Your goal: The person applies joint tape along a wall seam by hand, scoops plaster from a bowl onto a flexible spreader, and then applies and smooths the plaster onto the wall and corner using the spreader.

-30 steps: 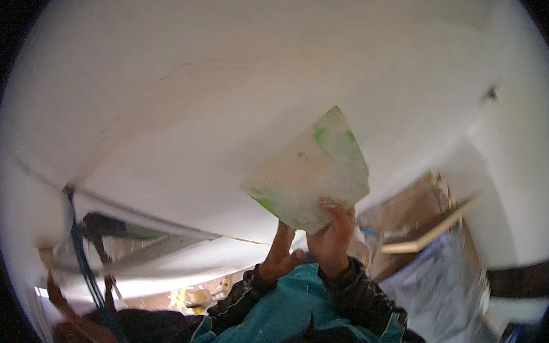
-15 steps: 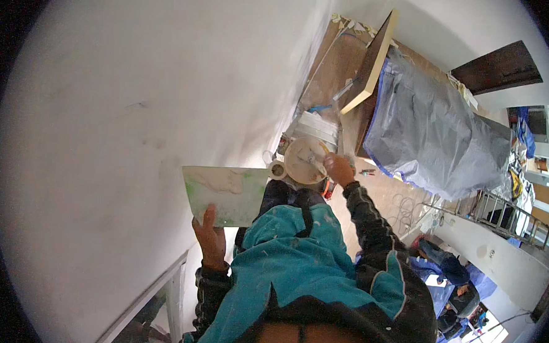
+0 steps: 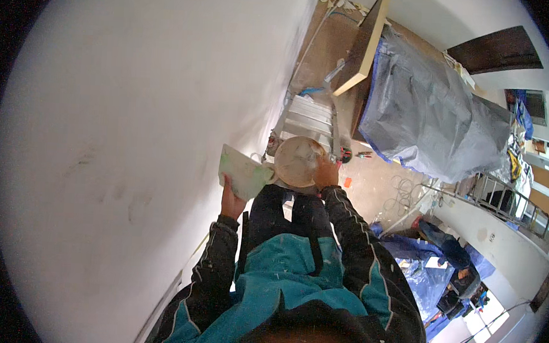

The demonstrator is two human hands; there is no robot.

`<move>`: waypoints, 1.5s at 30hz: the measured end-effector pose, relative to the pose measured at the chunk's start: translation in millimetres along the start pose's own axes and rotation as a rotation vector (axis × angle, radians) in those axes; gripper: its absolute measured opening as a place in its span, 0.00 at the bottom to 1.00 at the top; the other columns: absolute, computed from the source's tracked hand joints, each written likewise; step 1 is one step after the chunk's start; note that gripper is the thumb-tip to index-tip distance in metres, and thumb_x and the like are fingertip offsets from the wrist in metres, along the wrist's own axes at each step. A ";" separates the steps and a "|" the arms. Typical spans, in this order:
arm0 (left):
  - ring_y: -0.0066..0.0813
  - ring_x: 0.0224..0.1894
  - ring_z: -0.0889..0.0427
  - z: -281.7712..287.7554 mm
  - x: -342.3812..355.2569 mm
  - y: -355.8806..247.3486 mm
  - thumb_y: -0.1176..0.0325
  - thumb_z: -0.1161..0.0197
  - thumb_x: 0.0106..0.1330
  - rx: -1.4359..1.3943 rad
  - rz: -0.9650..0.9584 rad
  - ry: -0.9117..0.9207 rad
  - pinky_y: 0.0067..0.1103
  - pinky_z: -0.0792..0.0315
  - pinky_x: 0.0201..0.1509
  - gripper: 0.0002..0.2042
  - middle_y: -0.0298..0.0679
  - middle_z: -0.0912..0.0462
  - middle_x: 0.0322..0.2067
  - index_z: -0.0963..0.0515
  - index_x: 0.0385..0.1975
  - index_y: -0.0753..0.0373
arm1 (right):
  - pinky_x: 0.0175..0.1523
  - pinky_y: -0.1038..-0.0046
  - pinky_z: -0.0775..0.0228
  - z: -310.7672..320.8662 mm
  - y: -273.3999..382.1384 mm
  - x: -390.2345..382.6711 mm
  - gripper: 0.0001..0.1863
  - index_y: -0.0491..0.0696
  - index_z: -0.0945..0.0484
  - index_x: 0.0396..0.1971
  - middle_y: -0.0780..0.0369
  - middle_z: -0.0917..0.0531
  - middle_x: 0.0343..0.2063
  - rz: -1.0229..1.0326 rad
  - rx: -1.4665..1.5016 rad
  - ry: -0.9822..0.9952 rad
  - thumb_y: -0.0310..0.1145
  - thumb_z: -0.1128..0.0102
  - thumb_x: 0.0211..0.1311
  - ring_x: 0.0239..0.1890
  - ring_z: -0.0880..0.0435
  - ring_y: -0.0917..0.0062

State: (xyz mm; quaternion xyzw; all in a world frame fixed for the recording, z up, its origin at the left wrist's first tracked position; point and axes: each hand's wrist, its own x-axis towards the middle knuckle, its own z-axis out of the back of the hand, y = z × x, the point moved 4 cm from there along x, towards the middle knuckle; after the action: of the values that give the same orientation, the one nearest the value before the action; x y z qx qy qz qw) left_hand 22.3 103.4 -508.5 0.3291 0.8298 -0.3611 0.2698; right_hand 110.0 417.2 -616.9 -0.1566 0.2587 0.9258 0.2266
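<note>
My left hand is closed on the edge of a flat white board with greenish smears, held tilted between the wall and the bucket. Its far corner comes close to the rim of a round, pale bucket. Whitish paste is smeared inside the bucket. My right hand is at the bucket's right side, fingers curled in over the rim. Whatever those fingers grip is hidden by the hand.
A white wall rises close on my left. Beyond the bucket lies a metal ladder. Grey plastic sheeting covers something large to the right, beside an upright panel. Farther right, another person is near blue sheeting.
The board has tilted and swung right, toward the bucket, with my left hand on it. My right hand has shifted slightly left at the bucket. The whole view has shifted a little.
</note>
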 end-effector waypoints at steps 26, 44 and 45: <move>0.45 0.67 0.29 9.1 163.4 68.1 0.45 0.51 0.77 -0.120 0.051 0.080 0.39 0.34 0.72 0.31 0.47 0.28 0.65 0.39 0.69 0.63 | 0.48 0.57 0.21 27.2 4.3 9.1 0.17 0.54 0.15 0.44 0.57 0.13 0.38 0.151 -0.013 0.190 0.40 0.36 0.54 0.42 0.13 0.57; 0.45 0.62 0.24 -28.5 182.0 74.9 0.46 0.49 0.76 -0.259 0.200 0.210 0.40 0.30 0.67 0.28 0.44 0.24 0.61 0.33 0.64 0.63 | 0.45 0.61 0.22 -32.1 168.1 0.3 0.10 0.45 0.17 0.37 0.55 0.17 0.41 0.162 -0.252 -0.035 0.30 0.43 0.59 0.42 0.20 0.60; 0.45 0.62 0.24 -28.6 182.2 77.5 0.46 0.49 0.76 -0.257 0.207 0.210 0.40 0.30 0.67 0.28 0.44 0.24 0.61 0.33 0.64 0.63 | 0.45 0.61 0.22 -32.7 166.1 -4.5 0.10 0.45 0.17 0.37 0.55 0.17 0.41 0.156 -0.251 -0.034 0.30 0.43 0.59 0.42 0.20 0.60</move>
State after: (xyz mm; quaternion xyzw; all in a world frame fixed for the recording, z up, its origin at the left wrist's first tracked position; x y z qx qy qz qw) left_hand -42.5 230.0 -649.1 0.4113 0.8543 -0.1865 0.2574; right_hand 36.3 270.9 -574.0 -0.1475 0.1483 0.9682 0.1371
